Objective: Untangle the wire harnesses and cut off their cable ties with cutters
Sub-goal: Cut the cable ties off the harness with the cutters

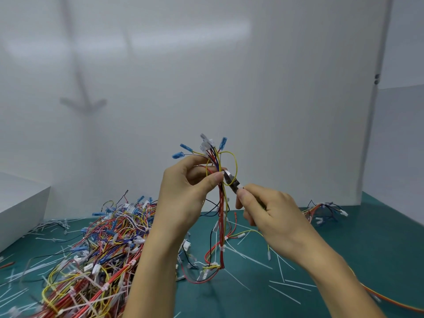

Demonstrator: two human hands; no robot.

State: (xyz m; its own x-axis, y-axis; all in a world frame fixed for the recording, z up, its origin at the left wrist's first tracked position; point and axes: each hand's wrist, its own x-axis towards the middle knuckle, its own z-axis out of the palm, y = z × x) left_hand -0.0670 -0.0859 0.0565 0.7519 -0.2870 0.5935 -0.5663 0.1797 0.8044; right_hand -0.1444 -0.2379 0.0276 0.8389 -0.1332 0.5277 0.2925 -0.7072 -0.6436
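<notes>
My left hand (183, 187) holds a wire harness (221, 203) upright, pinching its red, yellow and blue wires between thumb and fingers. Blue and white connectors fan out above the hand, and the wires hang down to the green mat. My right hand (263, 207) grips small cutters (231, 180), whose metal jaws touch the bundle right beside my left thumb. Whether a cable tie sits between the jaws is hidden. White cable ties (222, 247) still wrap the hanging wires lower down.
A big tangled pile of harnesses (98, 253) covers the green mat (344, 249) at the left. Cut white ties (284, 285) lie scattered around. A smaller harness bundle (325, 211) sits at the back right. A white box (20, 203) stands at the left, white walls behind.
</notes>
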